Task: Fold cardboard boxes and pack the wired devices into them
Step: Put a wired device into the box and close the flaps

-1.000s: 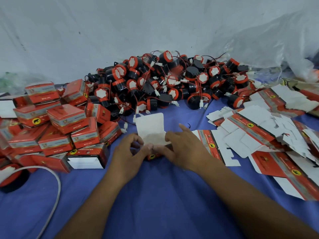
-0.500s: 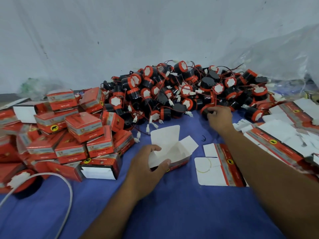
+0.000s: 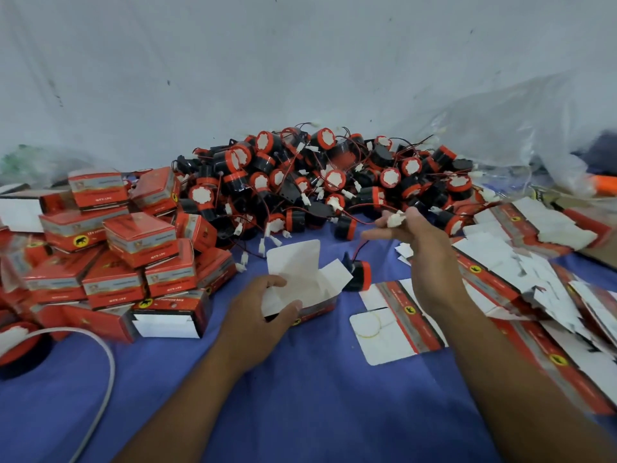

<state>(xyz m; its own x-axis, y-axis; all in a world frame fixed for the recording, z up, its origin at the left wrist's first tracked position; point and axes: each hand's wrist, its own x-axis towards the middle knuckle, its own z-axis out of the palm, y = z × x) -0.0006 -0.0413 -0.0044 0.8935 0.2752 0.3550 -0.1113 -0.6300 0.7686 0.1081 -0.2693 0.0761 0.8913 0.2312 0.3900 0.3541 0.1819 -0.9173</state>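
While the left hand [image 3: 263, 312] grips the near-left side of the open box [image 3: 312, 290], fingers and thumb curled round its white side flap, I note the box sits on the blue cloth [image 3: 300, 396] at centre, lid flap [image 3: 293, 259] standing upright at the back. Right hand [image 3: 424, 259] is raised above the cloth, right of the box; thumb and fingers pinch a white connector [image 3: 395, 220], other fingers loosely spread. From the connector a thin red-and-black wire [image 3: 361, 246] drops to one wired device [image 3: 360, 277], black body with orange band, just beside the box's right flap. Cannot tell from here whether that device hangs by its wire or rests on the cloth. Behind both hands: big heap of loose devices [image 3: 334, 185], black and orange with white round faces, wires and connectors tangled through it, against the pale backdrop. Left of the box: stack of closed red boxes [image 3: 133, 248], several layers, one at the front with its white end showing. Right side: spread of flat unfolded box blanks [image 3: 521, 275], red print and white backs mixed, overlapping. One blank [image 3: 397, 324] lies apart from them, near the right forearm, white side up. Far left: a white cable [image 3: 105, 362] curves across the cloth. Upper right: crumpled clear plastic bag [image 3: 517, 128].
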